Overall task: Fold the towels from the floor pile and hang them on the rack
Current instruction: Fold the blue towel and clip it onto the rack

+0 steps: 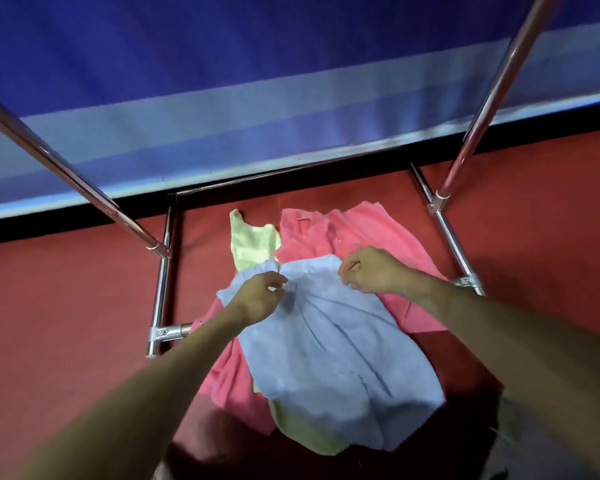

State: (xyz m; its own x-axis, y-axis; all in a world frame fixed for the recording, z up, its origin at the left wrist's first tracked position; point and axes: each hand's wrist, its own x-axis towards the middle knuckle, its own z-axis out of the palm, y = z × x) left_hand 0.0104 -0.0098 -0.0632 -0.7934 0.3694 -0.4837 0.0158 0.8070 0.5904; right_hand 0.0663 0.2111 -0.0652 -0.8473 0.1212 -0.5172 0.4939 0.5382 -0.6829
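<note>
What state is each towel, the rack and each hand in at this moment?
blue towel: unfolded, rumpled, lying over the other towels
pink towel: crumpled, partly under the blue towel
green towel: crumpled, mostly buried under the other two
rack: upright, visible bars bare
left hand: fingers curled, pinches the blue towel's far edge
right hand: fingers curled, pinches the same edge

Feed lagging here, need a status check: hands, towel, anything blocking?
Both left hand and right hand pinch blue towel at far edge. It lies unfolded atop pink towel and green towel on floor. Nothing blocking; rack flanks pile.
</note>
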